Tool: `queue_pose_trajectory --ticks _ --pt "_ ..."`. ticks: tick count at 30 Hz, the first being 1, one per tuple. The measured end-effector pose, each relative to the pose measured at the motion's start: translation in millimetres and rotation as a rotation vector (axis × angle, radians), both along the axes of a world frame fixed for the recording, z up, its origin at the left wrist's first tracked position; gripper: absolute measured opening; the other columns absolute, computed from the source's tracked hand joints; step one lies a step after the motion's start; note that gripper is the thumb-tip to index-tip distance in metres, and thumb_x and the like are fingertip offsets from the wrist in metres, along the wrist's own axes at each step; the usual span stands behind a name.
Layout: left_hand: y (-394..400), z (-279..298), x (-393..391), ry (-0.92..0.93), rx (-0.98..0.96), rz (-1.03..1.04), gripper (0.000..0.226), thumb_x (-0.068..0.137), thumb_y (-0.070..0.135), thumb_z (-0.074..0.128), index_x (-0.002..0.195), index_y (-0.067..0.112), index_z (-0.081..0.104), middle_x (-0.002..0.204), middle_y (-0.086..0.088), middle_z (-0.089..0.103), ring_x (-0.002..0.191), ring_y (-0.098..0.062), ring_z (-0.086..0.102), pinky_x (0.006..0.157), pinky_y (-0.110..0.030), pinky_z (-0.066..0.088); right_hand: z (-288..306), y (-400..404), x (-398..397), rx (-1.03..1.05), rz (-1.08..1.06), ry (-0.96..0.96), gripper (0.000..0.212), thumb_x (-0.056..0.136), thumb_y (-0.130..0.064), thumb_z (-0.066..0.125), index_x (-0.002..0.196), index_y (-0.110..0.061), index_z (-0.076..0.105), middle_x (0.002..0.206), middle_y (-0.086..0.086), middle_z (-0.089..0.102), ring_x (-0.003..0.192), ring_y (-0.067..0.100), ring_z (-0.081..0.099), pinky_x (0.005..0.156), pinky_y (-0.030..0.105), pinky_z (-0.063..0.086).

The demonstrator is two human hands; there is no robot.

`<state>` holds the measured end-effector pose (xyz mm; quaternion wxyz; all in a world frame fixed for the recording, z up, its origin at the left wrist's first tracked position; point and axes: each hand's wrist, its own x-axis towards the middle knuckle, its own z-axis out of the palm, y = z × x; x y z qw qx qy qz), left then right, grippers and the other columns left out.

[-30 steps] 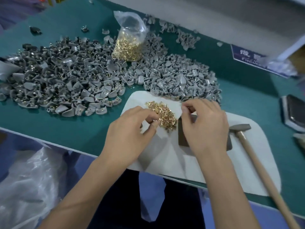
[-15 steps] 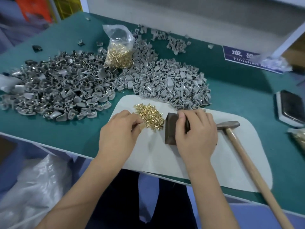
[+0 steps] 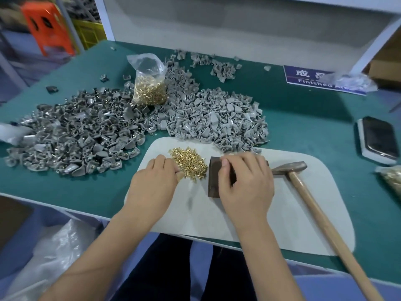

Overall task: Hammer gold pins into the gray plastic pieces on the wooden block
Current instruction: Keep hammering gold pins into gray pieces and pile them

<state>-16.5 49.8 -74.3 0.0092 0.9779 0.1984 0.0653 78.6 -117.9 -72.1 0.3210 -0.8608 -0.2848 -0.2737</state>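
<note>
Vs a sec ago: both hands have come down off the pin pile onto the work pad (image 3: 303, 213). Back then they were up together over the loose gold pins (image 3: 188, 162), fingertips close. Now the left hand (image 3: 155, 183) sits at the pile's near-left edge, fingers curled, thumb tip pressed to the pad right by the pins. Can't tell if it's got a pin pinched; fingertips are hidden. The right hand (image 3: 245, 183) is draped over the wooden block (image 3: 213, 181), fingers curled on top, prob. holding a gray piece in place, but whatever is under the fingers is covered, so I can't confirm.

Meaning for the task, IMO: this is the loading step, pin pick plus piece seated on block, no strike yet. The hammer (image 3: 303, 183) lies untouched on the pad just right of the block, head touching nothing but the pad, handle running toward me.

Containers: clear plastic bag (image 3: 149, 83) stands upright at the back betw. the two heaps, bottom half full of gold pins, top open and crumpled. Another bag of gold bits (image 3: 390, 179) is at the far right edge, mostly cut off. Gray plastic pieces lie loose: a darker heap (image 3: 71, 137) left, a lighter heap (image 3: 219, 118) right, both on the green table (image 3: 303, 127).
</note>
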Motion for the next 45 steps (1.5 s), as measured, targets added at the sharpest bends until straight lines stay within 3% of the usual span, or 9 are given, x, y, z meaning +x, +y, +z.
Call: queue_pose_trajectory --ticks 3,7,12,19,23,27,33,38,45 --pt "-6.5 6.1 1.4 -0.005 0.155 -0.019 0.031 0.101 0.037 0.059 0.094 0.007 0.061 0.087 -0.008 0.056 0.072 -0.026 0.060 0.047 -0.032 0.030 1.6 0.5 0.0 -0.001 -0.001 0.005 0.016 0.098 -0.024 0.060 0.094 -0.018 0.074 0.096 -0.001 0.066 0.091 0.027 0.057 0.079 0.044 0.048" --pt "-10.1 5.1 4.0 0.102 0.218 0.069 0.044 0.108 0.050 0.024 0.113 0.013 0.047 0.108 -0.002 0.051 0.096 -0.020 0.058 0.057 -0.030 0.032 1.9 0.5 0.1 -0.011 -0.005 0.011 0.016 0.098 -0.026 0.060 0.093 -0.019 0.073 0.096 -0.002 0.066 0.091 0.026 0.057 0.079 0.043 0.046" --pt "-12.7 0.5 6.9 0.174 0.245 0.113 0.044 0.108 0.049 0.016 0.117 0.014 0.042 0.116 -0.002 0.048 0.107 -0.020 0.053 0.062 -0.029 0.032 1.7 0.7 -0.8 -0.009 -0.017 0.012 0.016 0.098 -0.026 0.060 0.093 -0.019 0.073 0.095 -0.003 0.066 0.091 0.025 0.057 0.080 0.041 0.046" --pt "-5.2 -2.2 3.4 0.074 0.062 0.076 0.046 0.108 0.044 0.023 0.114 0.007 0.050 0.112 -0.010 0.053 0.104 -0.030 0.053 0.064 -0.035 0.035 2.1 -0.7 -1.9 -0.013 -0.018 0.013 0.017 0.098 -0.026 0.059 0.093 -0.019 0.073 0.096 -0.003 0.066 0.092 0.025 0.057 0.081 0.042 0.047" --pt "-10.9 1.7 -2.7 -0.191 -0.219 0.073 0.049 0.102 0.046 0.021 0.104 0.008 0.052 0.100 -0.006 0.052 0.087 -0.032 0.053 0.062 -0.042 0.037 0.8 0.9 -1.7 0.017 -0.011 -0.001 0.016 0.099 -0.025 0.059 0.093 -0.019 0.074 0.095 -0.003 0.066 0.092 0.025 0.057 0.080 0.043 0.047" --pt "-29.1 10.3 10.4 -0.362 -0.606 -0.043 0.035 0.105 0.048 0.020 0.092 0.022 0.040 0.092 0.006 0.046 0.081 -0.018 0.043 0.071 -0.043 0.039 2.1 -0.6 -2.8 0.184 0.005 0.007 0.022 0.103 -0.026 0.053 0.099 -0.020 0.075 0.097 -0.006 0.069 0.093 0.022 0.060 0.082 0.042 0.044" --pt "-54.7 22.0 44.3 -0.524 -0.762 -0.193 0.025 0.107 0.038 0.029 0.084 0.035 0.036 0.086 0.014 0.047 0.077 -0.006 0.044 0.069 -0.039 0.040 4.1 -1.9 -6.1 0.247 0.123 -0.065 0.018 0.098 -0.025 0.059 0.104 -0.020 0.075 0.103 -0.007 0.070 0.098 0.020 0.062 0.088 0.045 0.042" --pt "-58.7 22.4 56.0 -0.565 -0.851 -0.249 0.044 0.107 0.049 0.024 0.087 0.017 0.048 0.083 0.001 0.053 0.078 -0.022 0.053 0.072 -0.050 0.046 3.8 -3.2 -4.1 0.305 0.093 -0.042 0.015 0.093 -0.019 0.067 0.105 -0.018 0.076 0.105 -0.004 0.070 0.101 0.022 0.063 0.090 0.047 0.044" --pt "-48.7 19.8 68.9 -0.495 -0.826 -0.315 0.042 0.105 0.052 0.027 0.084 0.021 0.045 0.074 0.007 0.050 0.070 -0.017 0.049 0.065 -0.048 0.045 4.2 -6.1 -1.2 0.358 0.057 -0.020 0.007 0.097 -0.016 0.066 0.100 -0.015 0.073 0.102 -0.006 0.069 0.101 0.018 0.062 0.094 0.042 0.043"
